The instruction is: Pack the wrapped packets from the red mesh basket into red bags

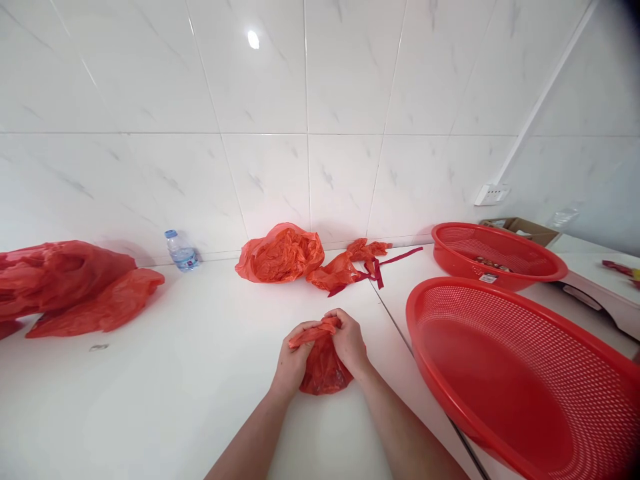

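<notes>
In front of me a small red plastic bag rests on the white table, its top edge bunched up. My left hand pinches the bag's upper edge on the left side. On the right, my right hand grips the gathered top, fingers curled round it. Something darker shows through the film at the bottom of the bag, but I cannot make out what it is. Beyond my hands lie a crumpled red plastic bag and a torn red bag with dark red ribbon strips.
A large red plastic basket stands close by my right arm. Behind it another red basket holds small things at its bottom. Further left are a water bottle by the wall and a big red bag. A cardboard box sits back right.
</notes>
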Demonstrator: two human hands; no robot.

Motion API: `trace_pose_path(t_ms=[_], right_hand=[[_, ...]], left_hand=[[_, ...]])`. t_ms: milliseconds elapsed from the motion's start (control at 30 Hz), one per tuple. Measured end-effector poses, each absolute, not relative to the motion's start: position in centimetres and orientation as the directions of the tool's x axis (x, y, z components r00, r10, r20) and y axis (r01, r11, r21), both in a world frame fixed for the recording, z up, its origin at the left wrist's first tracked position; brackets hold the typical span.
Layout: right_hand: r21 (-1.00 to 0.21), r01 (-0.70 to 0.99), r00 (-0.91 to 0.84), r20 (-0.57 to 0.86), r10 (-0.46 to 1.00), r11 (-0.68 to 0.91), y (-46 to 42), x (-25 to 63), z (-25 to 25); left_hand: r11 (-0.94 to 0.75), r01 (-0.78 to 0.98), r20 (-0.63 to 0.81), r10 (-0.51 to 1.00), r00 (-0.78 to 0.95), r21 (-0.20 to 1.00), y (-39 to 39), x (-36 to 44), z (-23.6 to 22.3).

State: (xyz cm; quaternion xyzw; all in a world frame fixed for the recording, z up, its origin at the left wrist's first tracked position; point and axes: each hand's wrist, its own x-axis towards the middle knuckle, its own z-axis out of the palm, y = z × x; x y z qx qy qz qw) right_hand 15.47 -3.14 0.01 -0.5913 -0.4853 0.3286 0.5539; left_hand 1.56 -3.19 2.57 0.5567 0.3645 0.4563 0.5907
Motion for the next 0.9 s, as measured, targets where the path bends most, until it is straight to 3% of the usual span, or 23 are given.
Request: trace_pose_path(t_ms=[433, 667, 900], right_hand=[[-0.974, 0.214, 0.377, 0.155, 0.913, 0.078, -3.3, 15.4, 0.1], [-0.965, 0.233, 0.357, 0.197, 0.913, 0.117, -3.5, 15.2, 0.3], [-0.967, 0.248, 0.384, 0.154, 0.911, 0.059, -3.5, 14.8, -0.2]], left_hand=[[-0.170, -0.078, 0.187, 0.893, 0.410, 0.982, -3.2, 1.7, 1.5], [-0.084, -0.098, 0.117, 0.904, 0.412, 0.992, -2.6, 1.5, 1.1], [0.042, -0.248, 0.070, 0.902, 0.425, 0.968, -2.7, 1.5, 1.3]])
